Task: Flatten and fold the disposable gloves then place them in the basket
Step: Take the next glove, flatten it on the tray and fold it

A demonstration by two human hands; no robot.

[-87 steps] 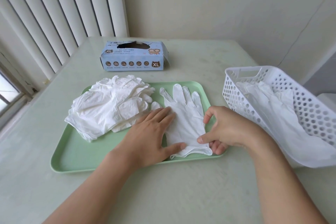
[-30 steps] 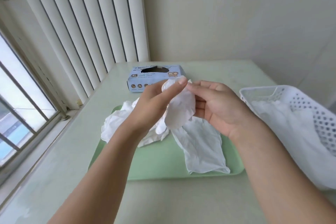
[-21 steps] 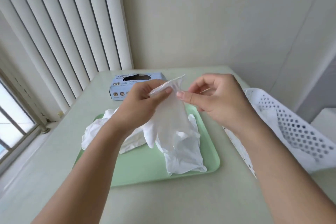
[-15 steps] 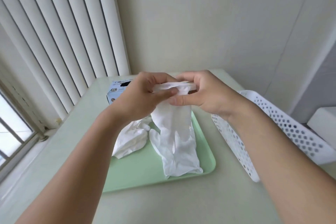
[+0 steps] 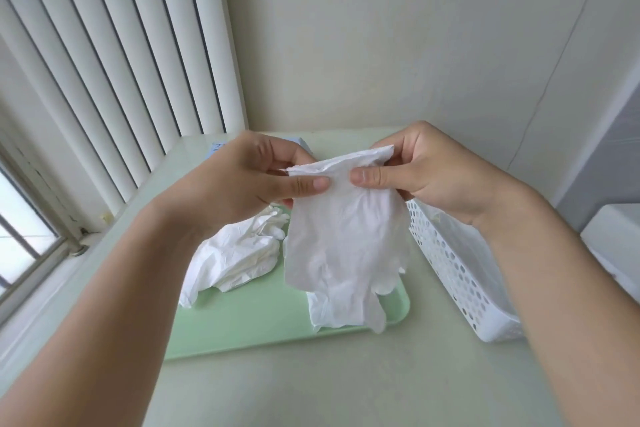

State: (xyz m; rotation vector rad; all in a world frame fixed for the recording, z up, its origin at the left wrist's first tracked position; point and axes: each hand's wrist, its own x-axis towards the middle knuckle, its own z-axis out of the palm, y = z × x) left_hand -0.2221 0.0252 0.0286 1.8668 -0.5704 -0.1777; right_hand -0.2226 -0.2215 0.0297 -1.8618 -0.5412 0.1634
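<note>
A white disposable glove (image 5: 343, 239) hangs in the air above the green tray (image 5: 249, 326), cuff up and fingers down. My left hand (image 5: 249, 180) pinches the left side of the cuff between thumb and fingers. My right hand (image 5: 426, 170) pinches the right side of the cuff. Behind the hanging glove another flat glove (image 5: 325, 315) lies on the tray's right part. A crumpled pile of white gloves (image 5: 235, 256) lies on the tray's left part. The white perforated basket (image 5: 446, 267) stands to the right of the tray, partly hidden by my right forearm.
The blue glove box (image 5: 218, 147) peeks out behind my left hand at the table's back. Vertical blinds and a window (image 5: 20, 246) run along the left; a wall closes the back. A white object (image 5: 613, 243) stands at the far right.
A second glove was picked from the pile and lifted above the tray. Both hands now hold its cuff spread wider, and the view has tilted up from the table.
</note>
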